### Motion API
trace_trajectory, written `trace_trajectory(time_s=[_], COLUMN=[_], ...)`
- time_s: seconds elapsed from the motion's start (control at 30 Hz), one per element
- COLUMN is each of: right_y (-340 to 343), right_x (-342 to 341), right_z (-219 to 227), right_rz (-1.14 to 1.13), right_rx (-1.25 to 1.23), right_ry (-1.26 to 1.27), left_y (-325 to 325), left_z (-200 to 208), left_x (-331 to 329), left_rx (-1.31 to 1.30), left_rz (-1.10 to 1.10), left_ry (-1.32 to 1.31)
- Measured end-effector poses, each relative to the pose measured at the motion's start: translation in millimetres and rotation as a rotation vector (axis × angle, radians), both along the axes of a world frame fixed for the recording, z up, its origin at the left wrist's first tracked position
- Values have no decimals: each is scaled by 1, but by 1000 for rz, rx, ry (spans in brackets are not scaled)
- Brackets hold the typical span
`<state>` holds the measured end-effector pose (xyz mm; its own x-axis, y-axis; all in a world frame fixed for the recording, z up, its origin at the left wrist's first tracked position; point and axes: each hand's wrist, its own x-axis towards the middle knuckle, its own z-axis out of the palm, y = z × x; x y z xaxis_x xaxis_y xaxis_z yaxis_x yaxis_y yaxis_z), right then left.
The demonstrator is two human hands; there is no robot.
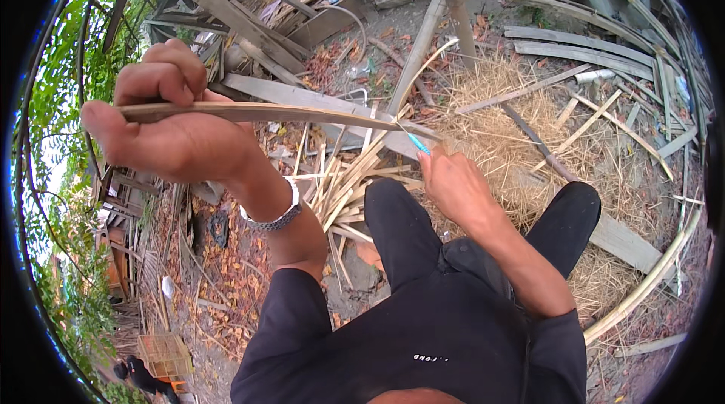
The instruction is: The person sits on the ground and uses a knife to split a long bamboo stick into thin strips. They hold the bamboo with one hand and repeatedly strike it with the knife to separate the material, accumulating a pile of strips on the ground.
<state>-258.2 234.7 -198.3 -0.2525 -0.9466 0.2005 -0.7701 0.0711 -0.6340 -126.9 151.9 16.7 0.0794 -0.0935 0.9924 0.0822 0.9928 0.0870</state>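
Observation:
My left hand (166, 121) is raised at the left, its fingers closed around one end of a long bamboo strip (279, 111). The strip runs across in front of me to my right hand (461, 189). That hand is closed on a small blue-handled knife (418, 143), held against the strip's far end; its blade is hard to make out. From the same spot a thin pale sliver (427, 72) curls up and away. Below the strip, beside my left knee, lies a heap of split bamboo sticks (351, 185).
A long dark blade with a wooden handle (560, 166) lies by my right knee. Straw-like shavings (498, 124) cover the ground there. Planks (581, 49) lie at the far right, a post (453, 7) stands ahead, and a curved bamboo length (649, 283) lies at the right.

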Motion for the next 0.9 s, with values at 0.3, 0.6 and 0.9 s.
trace_trajectory(time_s=[0.3, 0.6, 0.9], right_y=[-38, 5, -22], right_x=[22, -66, -2], right_z=[-45, -180, -39], right_rz=[-44, -250, 98], right_rx=[-48, 527, 90], right_ry=[-81, -100, -421], left_y=[4, -20, -21], left_z=[1, -6, -7], left_x=[8, 25, 14], left_rx=[26, 56, 91], left_rz=[16, -4, 287], left_ry=[1, -13, 105])
